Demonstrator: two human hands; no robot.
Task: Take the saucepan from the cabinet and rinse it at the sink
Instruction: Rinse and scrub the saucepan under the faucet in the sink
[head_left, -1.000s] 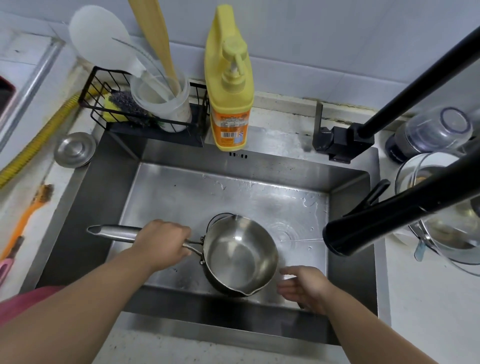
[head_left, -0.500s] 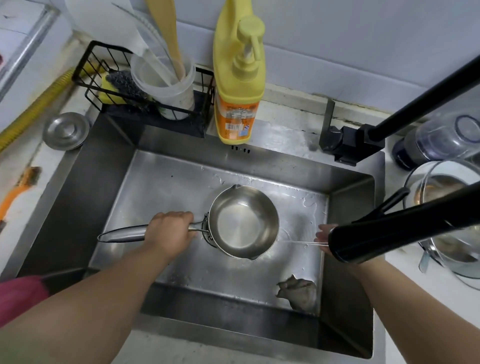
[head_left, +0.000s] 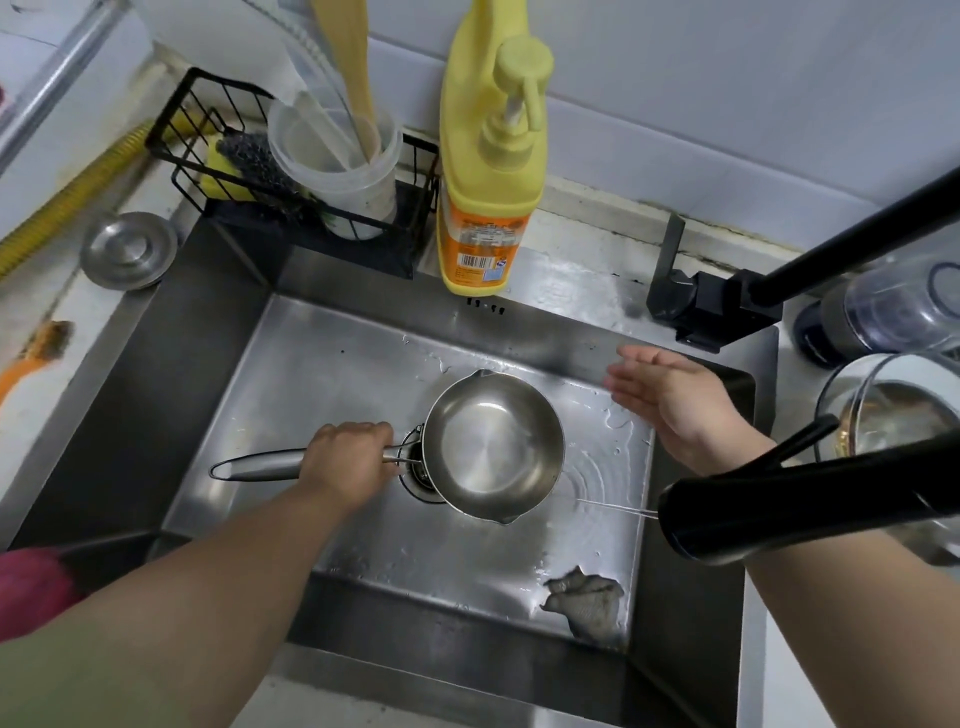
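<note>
Saucepan (head_left: 493, 447) sits inside the sink (head_left: 332, 374), roughly mid-basin, bowl up, partly over the drain (head_left: 421, 480). L hand (head_left: 348, 454) clenched around the saucepan handle near the bowl; handle end sticks out to the left. Pour lip on the far rim, another on the near rim. R hand (head_left: 670, 400) released, fingers spread, palm facing left, over the back-right corner of the basin, apart from the pan & just in front of the black faucet base (head_left: 711, 306). Faucet spout (head_left: 789, 504) juts in from the right above the basin edge; a thin water thread runs from it toward the pan's near rim. Wet ripples on basin floor right of pan. Grey rag (head_left: 584, 603) bunched in the near-right corner, against the wall. Open room: whole left half of basin floor, plus strip behind the pan. Back rim: yellow soap bottle (head_left: 488, 171) w/ pump, black wire caddy (head_left: 291, 171) w/ sponge & clear cup of utensils. Round metal lid (head_left: 127, 249) on counter (head_left: 62, 332) at the sink's back-left corner. Glass lids on the right counter, close to the sink edge.
</note>
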